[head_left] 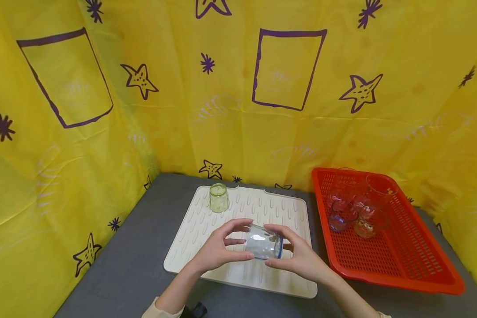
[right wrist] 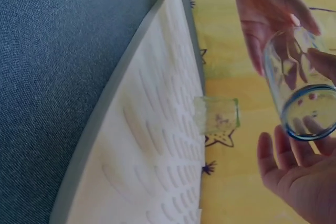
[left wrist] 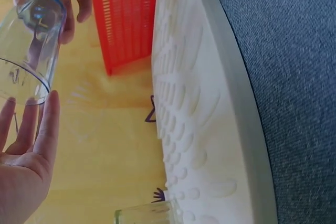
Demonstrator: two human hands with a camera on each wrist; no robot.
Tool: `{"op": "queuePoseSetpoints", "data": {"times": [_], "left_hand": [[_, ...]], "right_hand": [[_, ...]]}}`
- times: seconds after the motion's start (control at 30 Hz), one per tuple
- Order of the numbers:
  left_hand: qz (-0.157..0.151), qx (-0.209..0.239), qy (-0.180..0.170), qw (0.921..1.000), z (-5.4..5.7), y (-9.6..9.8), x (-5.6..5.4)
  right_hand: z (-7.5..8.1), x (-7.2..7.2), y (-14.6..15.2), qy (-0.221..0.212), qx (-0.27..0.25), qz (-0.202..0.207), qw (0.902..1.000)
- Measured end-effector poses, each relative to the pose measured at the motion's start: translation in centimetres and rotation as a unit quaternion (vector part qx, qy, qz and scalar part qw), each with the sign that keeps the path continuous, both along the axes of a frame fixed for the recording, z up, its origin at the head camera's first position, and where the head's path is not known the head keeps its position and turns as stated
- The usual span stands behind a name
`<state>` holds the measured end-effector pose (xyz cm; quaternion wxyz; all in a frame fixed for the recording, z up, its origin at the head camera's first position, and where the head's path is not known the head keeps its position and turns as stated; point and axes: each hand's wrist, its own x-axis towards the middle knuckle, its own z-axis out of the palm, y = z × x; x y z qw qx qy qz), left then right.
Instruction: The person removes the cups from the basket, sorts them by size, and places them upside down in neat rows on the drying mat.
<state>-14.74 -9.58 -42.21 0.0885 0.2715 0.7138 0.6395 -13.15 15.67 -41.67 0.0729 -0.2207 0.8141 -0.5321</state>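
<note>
A clear drinking glass [head_left: 262,242] with a blue edge at its right end is held on its side above a cream drying mat [head_left: 258,280]. My left hand [head_left: 216,249] grips the glass's left end between thumb and fingers. On the blue-edged end, my right hand [head_left: 304,258] holds it the same way. Both wrist views show the glass [left wrist: 46,51] raised off the mat, with fingertips against its wall. Toward the mat's back left corner stands a pale green glass [head_left: 218,201], touched by neither hand.
At the right, a red perforated basket [head_left: 381,279] contains several clear glasses [head_left: 365,223], some overlapping in view. The grey tabletop [head_left: 139,247] extends around the mat. Behind and beside it hangs a yellow patterned cloth [head_left: 238,132].
</note>
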Motion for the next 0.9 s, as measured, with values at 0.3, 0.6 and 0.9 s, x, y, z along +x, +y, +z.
{"op": "queuePoseSetpoints", "data": {"times": [0.3, 0.6, 0.9], "left_hand": [[0.027, 0.045, -0.009, 0.9986, -0.2, 0.0, 0.0], [0.042, 0.058, -0.02, 0.9972, -0.3, -0.3, 0.1], [0.036, 0.055, -0.032, 0.9973, -0.4, -0.5, 0.1]], "right_hand": [[-0.2, 0.3, -0.4, -0.111, -0.159, -0.005, 0.981], [-0.7, 0.5, -0.8, -0.144, -0.228, -0.025, 0.9626], [-0.9, 0.3, -1.3, -0.16, -0.229, -0.046, 0.9592]]}}
